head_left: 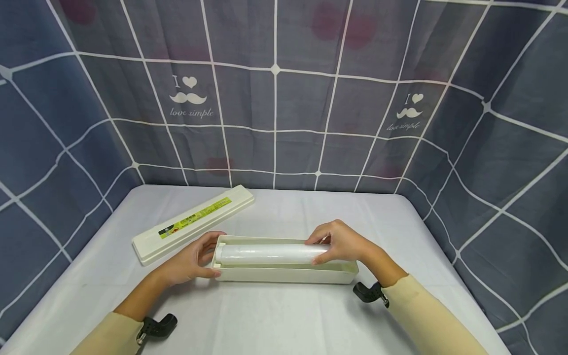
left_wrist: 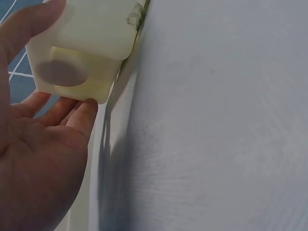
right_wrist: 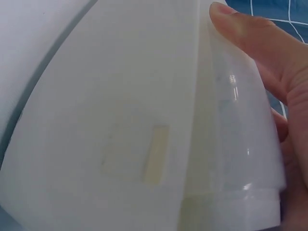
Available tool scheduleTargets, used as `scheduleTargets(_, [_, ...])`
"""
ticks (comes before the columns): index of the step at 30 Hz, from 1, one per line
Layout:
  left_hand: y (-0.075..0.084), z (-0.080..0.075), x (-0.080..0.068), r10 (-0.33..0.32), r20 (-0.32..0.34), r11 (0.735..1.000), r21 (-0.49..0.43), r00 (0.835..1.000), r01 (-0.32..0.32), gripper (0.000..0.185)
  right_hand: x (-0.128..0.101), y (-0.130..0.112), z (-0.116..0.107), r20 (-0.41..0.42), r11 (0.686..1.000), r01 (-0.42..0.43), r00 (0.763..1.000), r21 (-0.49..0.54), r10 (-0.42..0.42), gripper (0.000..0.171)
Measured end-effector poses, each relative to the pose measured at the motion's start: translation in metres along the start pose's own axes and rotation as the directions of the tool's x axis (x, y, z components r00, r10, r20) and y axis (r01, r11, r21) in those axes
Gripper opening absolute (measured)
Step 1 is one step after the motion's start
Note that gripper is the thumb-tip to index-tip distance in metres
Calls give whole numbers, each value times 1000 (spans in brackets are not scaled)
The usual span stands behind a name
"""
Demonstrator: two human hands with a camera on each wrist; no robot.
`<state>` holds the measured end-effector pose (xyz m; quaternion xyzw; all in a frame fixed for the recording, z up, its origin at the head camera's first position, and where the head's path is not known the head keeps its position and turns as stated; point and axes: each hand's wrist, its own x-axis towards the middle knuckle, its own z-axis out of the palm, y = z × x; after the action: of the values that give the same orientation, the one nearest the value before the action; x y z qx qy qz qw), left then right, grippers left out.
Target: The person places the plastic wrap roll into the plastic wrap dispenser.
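Note:
A pale cream, long open box (head_left: 284, 276) lies crosswise on the table in the head view. Inside it is a white, glossy roll of cling film (head_left: 266, 253). My left hand (head_left: 190, 260) grips the box's left end, thumb at the front and fingers behind; the left wrist view shows this end of the box (left_wrist: 91, 29) between thumb and fingers. With thumb and fingers, my right hand (head_left: 339, 242) holds the roll near its right end. In the right wrist view, the roll (right_wrist: 240, 130) rises above the box wall (right_wrist: 106, 86) on that side.
A matching long lid (head_left: 193, 223) with a green and yellow label lies slantwise behind my left hand. White cloth (head_left: 275, 320) covers the table. A blue-grey curtain with white grid lines (head_left: 248, 98) surrounds the back and sides. Each wrist carries a black mount (head_left: 159, 326).

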<state>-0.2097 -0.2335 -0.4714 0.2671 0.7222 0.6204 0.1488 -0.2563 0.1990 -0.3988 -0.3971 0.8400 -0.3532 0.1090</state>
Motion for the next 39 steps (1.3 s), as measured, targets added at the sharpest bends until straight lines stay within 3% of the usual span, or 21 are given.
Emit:
scheduleTargets(6, [1,0,-1,-9,-4,1000,16,1000,10,96,0,-2,2,-24,998,14,1000,-53,-15,39])
scheduleTargets(12, [2,0,-1,-12,-7,1000,29,1000,12,95,1,-3,4,-18,994,-44,999,-104,42,41])
scheduleTargets(24, [1,-1,-1,-7,-1,999,46,1000,7,95,0,-5,7,-16,991,-46,999,-123,44,40])
scheduleTargets(39, [-2,-1,-1,0,-1,999,52,1000,0,95,-8,5,18,-115,990,-58,992,-130,43,39])
